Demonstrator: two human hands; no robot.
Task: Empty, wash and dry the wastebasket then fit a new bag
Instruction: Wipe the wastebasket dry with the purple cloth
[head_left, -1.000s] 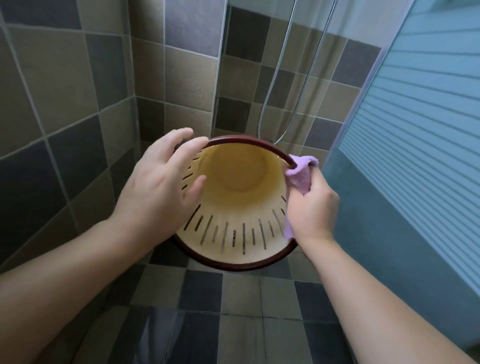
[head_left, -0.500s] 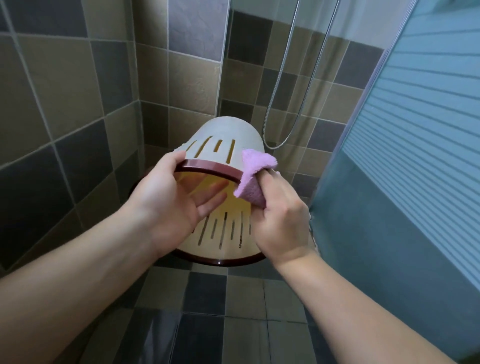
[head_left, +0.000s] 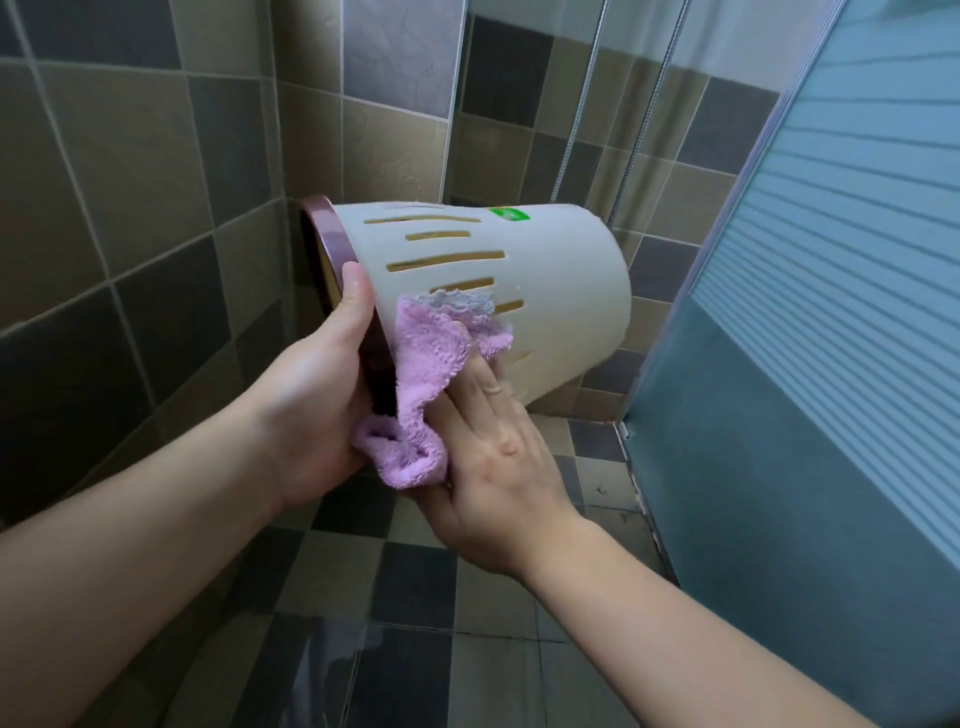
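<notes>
Wastebasket (head_left: 545, 291): you hold it on its side in the air, rim left, base right.
Left hand (head_left: 317, 410): fingers curled round the maroon rim (head_left: 332, 244).
Right hand (head_left: 493, 457): fingers straight, together, pressing the pink cloth (head_left: 421, 374) onto the slotted wall (cloth bunched below).
Around: tiled shower wall (head_left: 130, 182).

A: Wastebasket (head_left: 561, 291) body: pale cream-white, with rows of lengthwise slots showing yellowish tan through them.
B: Rim (head_left: 332, 234)?
A: Glossy band, dusky pink where lit, dark maroon in shade. Small green sticker (head_left: 508, 214) near the base.
B: Cloth (head_left: 426, 364)?
A: Fluffy lilac-pink; one upturned corner shows grey-lavender.
B: Surroundings?
A: Wall tiles (head_left: 130, 156): mixed squares of beige, tan, charcoal and grey-violet with pale grout. Floor (head_left: 415, 587): checkered dark grey and khaki. Door panel (head_left: 841, 260): blue-teal, pale horizontal stripes above, plain darker teal below.
</notes>
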